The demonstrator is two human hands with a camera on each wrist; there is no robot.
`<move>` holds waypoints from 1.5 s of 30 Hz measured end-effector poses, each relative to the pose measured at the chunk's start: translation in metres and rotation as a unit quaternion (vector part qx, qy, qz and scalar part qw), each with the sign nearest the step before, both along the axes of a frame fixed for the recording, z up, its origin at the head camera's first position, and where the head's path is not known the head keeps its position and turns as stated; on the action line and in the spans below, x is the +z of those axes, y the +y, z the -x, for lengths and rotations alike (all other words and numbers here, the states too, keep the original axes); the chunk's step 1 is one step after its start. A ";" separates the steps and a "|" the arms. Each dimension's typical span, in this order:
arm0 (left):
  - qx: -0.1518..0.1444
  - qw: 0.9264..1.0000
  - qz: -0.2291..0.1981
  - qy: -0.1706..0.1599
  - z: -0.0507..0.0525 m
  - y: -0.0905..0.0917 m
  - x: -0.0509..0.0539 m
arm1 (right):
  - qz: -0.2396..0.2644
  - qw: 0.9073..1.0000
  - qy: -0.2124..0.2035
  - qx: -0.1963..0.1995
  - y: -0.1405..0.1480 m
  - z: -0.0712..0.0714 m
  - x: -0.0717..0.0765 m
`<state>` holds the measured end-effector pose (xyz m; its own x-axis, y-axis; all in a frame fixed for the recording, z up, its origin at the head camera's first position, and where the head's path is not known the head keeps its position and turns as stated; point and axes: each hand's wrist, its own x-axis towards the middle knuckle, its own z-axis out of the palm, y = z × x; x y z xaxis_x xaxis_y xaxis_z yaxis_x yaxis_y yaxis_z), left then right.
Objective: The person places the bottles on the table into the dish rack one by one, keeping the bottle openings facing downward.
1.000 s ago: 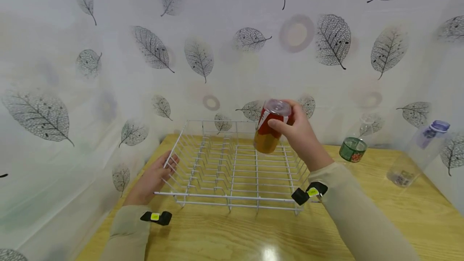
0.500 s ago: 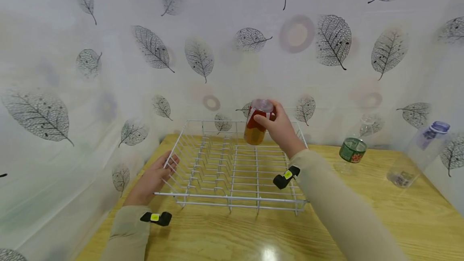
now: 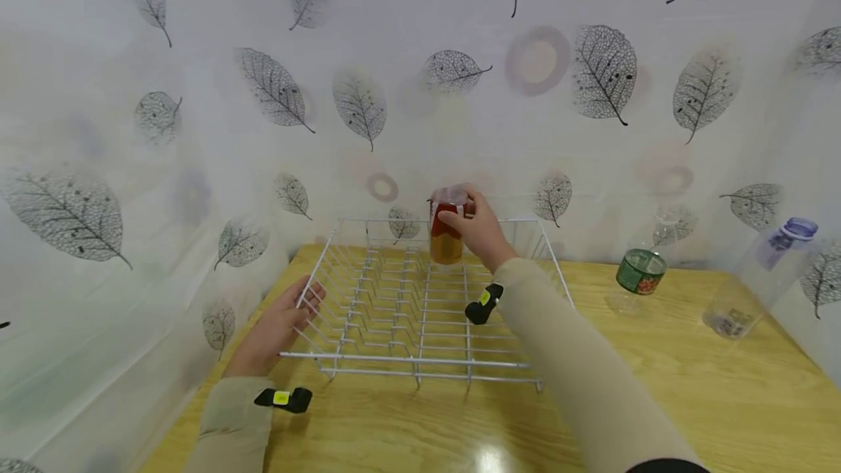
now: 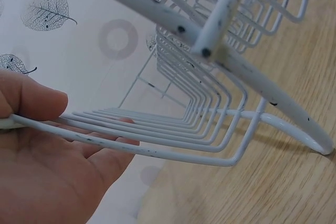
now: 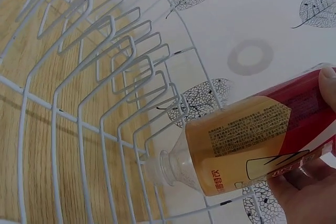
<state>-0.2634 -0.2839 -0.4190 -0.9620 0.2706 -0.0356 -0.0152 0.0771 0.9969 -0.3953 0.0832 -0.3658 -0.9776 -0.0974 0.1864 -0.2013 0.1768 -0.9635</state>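
Fingers point(image 5: 299, 203) grip a bottle point(image 5: 247, 145); wooden table point(image 3: 394, 429) below; leaf-printed curtain point(image 3: 420, 6) behind.

wooden table point(image 3: 368, 429) | white wire rack point(image 3: 407, 360) on it | right of rack: green-labelled bottle point(image 3: 640, 271), clear purple-necked bottle point(image 3: 755, 277)

Up there, the head view looks down and forward at the white rack point(image 3: 423, 305), lower middle. Both wrist views see it close up: mostly right in the left's, left in the right's.

I see the red-and-orange-labelled bottle point(image 3: 447, 241), neck-down! It's at the far side of the white wire rack point(image 3: 414, 361).
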 end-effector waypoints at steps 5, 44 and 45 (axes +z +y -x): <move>0.001 1.000 0.002 -0.003 -0.001 0.001 -0.001 | 0.017 0.999 -0.028 0.009 -0.007 0.009 -0.007; 0.003 1.000 -0.003 0.013 0.001 0.000 -0.001 | -0.150 0.988 -0.042 0.001 0.002 0.010 -0.002; 0.006 1.000 -0.003 0.011 0.001 0.000 -0.001 | -0.148 0.988 -0.041 0.003 0.002 0.010 -0.001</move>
